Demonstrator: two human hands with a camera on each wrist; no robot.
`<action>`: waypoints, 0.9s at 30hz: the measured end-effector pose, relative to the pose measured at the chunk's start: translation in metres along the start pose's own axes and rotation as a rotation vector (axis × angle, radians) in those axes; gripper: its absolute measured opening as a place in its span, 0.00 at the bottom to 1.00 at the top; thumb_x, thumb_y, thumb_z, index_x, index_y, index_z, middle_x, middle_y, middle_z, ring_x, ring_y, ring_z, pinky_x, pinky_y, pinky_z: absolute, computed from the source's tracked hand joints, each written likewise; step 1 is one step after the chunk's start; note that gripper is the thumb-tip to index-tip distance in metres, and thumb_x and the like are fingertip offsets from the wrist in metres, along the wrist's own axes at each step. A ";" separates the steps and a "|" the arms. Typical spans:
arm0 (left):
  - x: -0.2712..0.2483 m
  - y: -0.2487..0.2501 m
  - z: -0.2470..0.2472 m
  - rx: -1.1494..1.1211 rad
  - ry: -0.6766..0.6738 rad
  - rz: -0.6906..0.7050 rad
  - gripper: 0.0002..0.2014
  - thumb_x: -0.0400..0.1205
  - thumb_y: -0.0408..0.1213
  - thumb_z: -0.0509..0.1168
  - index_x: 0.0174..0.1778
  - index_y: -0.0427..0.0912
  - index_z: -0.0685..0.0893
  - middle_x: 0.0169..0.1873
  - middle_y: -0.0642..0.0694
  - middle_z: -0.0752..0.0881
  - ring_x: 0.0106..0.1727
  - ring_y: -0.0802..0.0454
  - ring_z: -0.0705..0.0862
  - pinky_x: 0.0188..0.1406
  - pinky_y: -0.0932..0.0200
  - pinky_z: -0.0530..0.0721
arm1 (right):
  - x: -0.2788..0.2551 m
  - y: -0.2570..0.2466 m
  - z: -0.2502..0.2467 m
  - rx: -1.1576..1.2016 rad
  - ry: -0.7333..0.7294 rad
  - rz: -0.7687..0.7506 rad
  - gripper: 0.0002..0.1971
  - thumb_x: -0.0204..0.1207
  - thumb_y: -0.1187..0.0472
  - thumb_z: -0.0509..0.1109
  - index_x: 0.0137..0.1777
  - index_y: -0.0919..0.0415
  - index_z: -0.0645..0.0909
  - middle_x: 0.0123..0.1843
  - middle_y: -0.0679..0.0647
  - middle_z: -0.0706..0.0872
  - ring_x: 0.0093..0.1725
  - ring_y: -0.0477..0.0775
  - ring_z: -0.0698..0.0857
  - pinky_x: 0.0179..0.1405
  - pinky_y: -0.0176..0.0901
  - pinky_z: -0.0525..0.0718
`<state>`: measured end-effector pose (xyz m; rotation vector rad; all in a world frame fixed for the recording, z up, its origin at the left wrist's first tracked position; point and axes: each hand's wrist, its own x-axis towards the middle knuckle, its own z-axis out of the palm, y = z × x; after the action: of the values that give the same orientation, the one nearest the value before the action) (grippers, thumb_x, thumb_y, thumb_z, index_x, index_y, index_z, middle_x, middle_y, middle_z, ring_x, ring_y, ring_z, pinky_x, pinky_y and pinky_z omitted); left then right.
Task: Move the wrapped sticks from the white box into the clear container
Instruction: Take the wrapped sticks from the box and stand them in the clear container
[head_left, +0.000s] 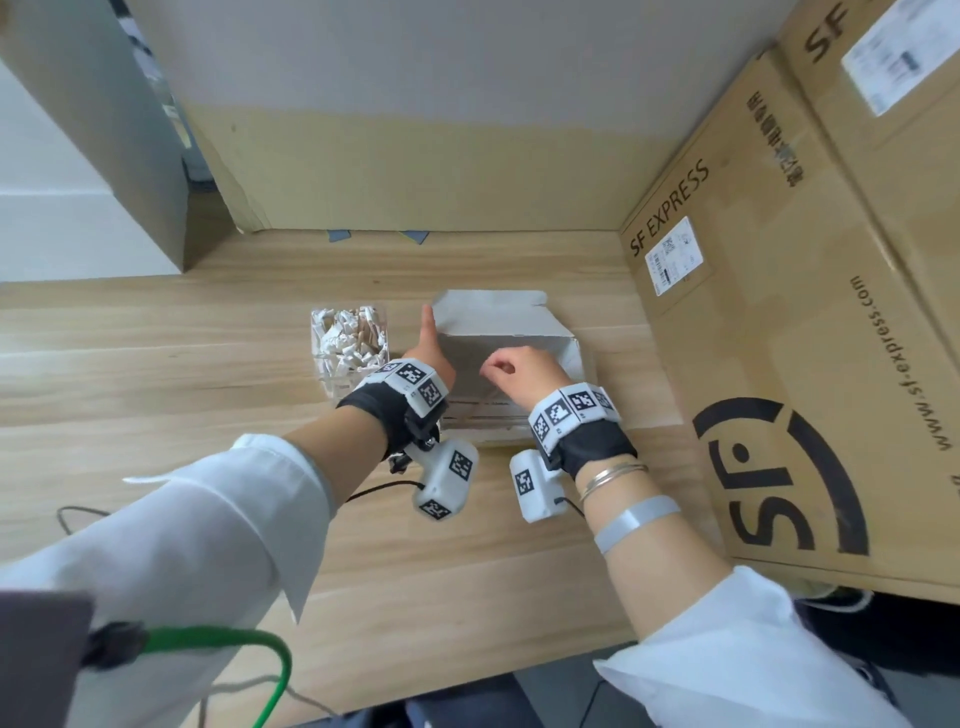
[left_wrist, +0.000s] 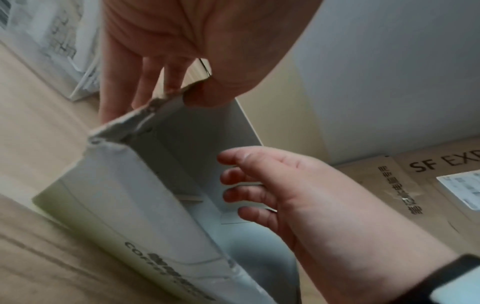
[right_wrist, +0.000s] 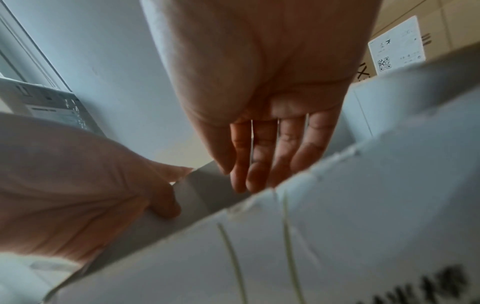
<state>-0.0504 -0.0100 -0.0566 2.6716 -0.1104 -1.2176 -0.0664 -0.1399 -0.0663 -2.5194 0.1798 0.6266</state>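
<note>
The white box (head_left: 519, 332) stands open on the wooden table, its lid flap raised at the back. My left hand (head_left: 431, 353) grips the box's left wall, thumb inside and fingers outside (left_wrist: 145, 86). My right hand (head_left: 506, 366) reaches down into the box with straight, relaxed fingers (right_wrist: 272, 154) and holds nothing. One thin tan stick (left_wrist: 189, 198) lies on the box floor; the rest of the inside is hidden. The clear container (head_left: 349, 338), just left of the box, is filled with white and tan wrapped sticks.
Large SF Express cardboard cartons (head_left: 779, 364) stand close on the right of the white box. A cardboard panel (head_left: 415, 171) closes off the back of the table. A green cable (head_left: 234, 639) hangs at the near left, beyond the table's edge.
</note>
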 end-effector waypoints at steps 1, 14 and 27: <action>0.006 -0.001 -0.001 -0.195 0.086 -0.005 0.24 0.84 0.37 0.59 0.78 0.44 0.65 0.55 0.42 0.81 0.71 0.36 0.76 0.76 0.30 0.62 | 0.001 0.000 0.002 -0.001 -0.010 0.003 0.13 0.81 0.58 0.61 0.59 0.56 0.85 0.60 0.53 0.88 0.61 0.54 0.83 0.57 0.38 0.76; 0.010 -0.022 0.004 -0.725 0.278 0.173 0.32 0.77 0.19 0.55 0.77 0.48 0.63 0.67 0.36 0.68 0.65 0.37 0.75 0.56 0.58 0.71 | 0.021 0.000 0.042 -0.306 -0.103 0.177 0.32 0.76 0.66 0.60 0.80 0.55 0.58 0.80 0.58 0.66 0.78 0.62 0.67 0.76 0.57 0.68; 0.012 -0.020 0.006 -0.650 0.318 0.174 0.29 0.79 0.20 0.52 0.76 0.46 0.64 0.68 0.36 0.67 0.60 0.36 0.77 0.51 0.59 0.69 | 0.030 -0.004 0.051 -0.389 -0.036 0.212 0.35 0.71 0.65 0.67 0.78 0.55 0.60 0.78 0.55 0.65 0.77 0.60 0.66 0.77 0.59 0.64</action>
<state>-0.0472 0.0070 -0.0740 2.1816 0.0880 -0.6174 -0.0596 -0.1099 -0.1169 -2.8828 0.3448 0.8607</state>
